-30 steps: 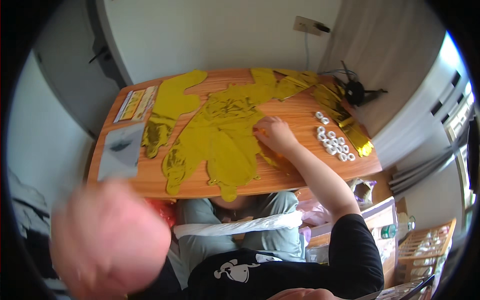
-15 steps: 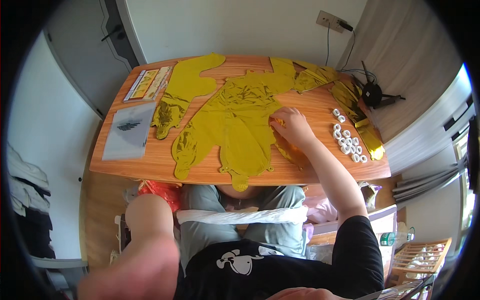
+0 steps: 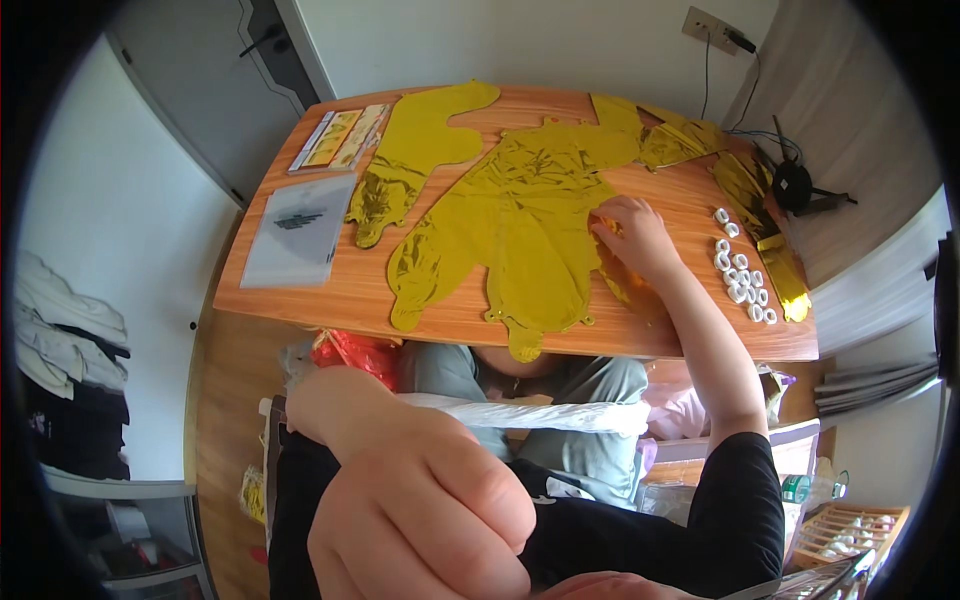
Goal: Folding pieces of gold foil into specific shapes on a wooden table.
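While the right hand [image 3: 637,240] stayed touching the right side of the big foil [image 3: 540,250], whether pinching it I could not tell, the left hand [image 3: 425,510] had swung inward before the black shirt [image 3: 640,540], clenched, its palm hidden, leaving 1 hand at work. Limp, shiny gold, crinkled above and smoother below, the big foil lay mid-table [image 3: 355,295], 1 rounded tab [image 3: 526,347] crossing the near edge; white rings [image 3: 743,278] clustered by the right edge.
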`<move>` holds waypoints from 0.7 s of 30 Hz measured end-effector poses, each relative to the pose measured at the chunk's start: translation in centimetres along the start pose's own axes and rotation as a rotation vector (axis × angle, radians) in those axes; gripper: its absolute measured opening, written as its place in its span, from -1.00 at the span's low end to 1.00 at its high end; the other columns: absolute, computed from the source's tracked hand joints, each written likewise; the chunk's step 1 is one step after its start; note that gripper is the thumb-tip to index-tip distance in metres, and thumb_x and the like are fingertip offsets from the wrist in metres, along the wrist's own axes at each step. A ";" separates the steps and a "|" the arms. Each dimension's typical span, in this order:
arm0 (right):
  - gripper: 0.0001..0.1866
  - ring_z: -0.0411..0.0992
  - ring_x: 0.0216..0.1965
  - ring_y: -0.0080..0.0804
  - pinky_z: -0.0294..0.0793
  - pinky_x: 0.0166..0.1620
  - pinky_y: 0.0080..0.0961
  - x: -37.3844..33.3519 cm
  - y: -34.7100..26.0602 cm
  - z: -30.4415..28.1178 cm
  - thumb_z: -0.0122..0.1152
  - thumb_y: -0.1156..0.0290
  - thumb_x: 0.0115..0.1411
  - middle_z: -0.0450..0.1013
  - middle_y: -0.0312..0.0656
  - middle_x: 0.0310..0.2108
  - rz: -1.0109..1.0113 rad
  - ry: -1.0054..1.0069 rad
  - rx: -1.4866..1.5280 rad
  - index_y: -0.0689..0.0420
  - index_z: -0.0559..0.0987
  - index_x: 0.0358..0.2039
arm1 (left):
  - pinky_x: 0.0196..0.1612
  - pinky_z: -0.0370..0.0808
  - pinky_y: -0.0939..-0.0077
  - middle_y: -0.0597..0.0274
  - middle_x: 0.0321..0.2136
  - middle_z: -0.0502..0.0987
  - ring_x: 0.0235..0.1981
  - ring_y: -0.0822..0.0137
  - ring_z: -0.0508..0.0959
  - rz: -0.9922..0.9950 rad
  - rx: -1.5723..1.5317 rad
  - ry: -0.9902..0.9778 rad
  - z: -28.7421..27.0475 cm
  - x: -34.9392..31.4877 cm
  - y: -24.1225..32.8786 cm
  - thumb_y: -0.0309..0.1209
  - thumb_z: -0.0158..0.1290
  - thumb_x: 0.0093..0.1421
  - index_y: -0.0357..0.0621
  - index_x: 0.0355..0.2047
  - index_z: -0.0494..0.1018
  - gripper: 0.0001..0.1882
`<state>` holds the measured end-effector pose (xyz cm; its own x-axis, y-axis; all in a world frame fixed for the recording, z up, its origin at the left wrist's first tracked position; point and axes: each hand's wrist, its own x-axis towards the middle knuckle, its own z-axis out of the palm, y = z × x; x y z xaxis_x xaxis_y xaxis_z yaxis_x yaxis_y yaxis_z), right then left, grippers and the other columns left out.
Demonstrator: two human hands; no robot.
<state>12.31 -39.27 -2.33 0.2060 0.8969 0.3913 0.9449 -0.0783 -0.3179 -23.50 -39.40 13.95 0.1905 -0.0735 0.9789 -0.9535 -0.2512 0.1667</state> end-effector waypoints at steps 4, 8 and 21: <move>-0.76 0.48 0.02 -0.07 0.45 0.11 -0.18 0.4 -0.9 0.1 0.30 0.32 0.20 0.57 -0.14 -0.08 -0.007 -0.012 0.016 0.09 0.69 -0.14 | -0.04 0.46 0.43 0.39 -0.10 0.57 -0.06 0.42 0.53 0.010 0.008 -0.228 -2.9 1.0 -0.1 -0.47 0.07 0.28 -0.07 -0.04 0.57 -0.75; -0.74 0.47 0.05 -0.07 0.41 0.14 -0.17 -0.3 -0.2 -0.5 0.30 0.33 0.20 0.56 -0.14 -0.05 0.043 -0.024 0.011 0.10 0.69 -0.12 | -0.26 0.45 0.46 0.35 -0.40 0.60 -0.38 0.37 0.61 -0.146 0.049 -0.374 -6.4 0.9 -4.7 -0.49 0.10 0.21 -0.03 -0.48 0.53 -0.89; -0.71 0.42 0.12 -0.12 0.34 0.19 -0.14 0.3 0.0 -0.8 0.32 0.29 0.21 0.55 -0.18 0.00 0.055 -0.080 0.037 0.08 0.68 -0.08 | 0.53 -0.16 0.01 0.05 0.51 -0.03 0.54 0.12 -0.10 -1.288 1.123 -0.737 -17.3 -13.7 -21.1 0.42 -0.04 0.22 0.04 0.50 0.03 0.04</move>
<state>12.60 -39.32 -1.56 0.2352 0.9237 0.3024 0.9222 -0.1138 -0.3695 -10.04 -16.37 -0.98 0.9232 0.3828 0.0350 0.3659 -0.9031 0.2246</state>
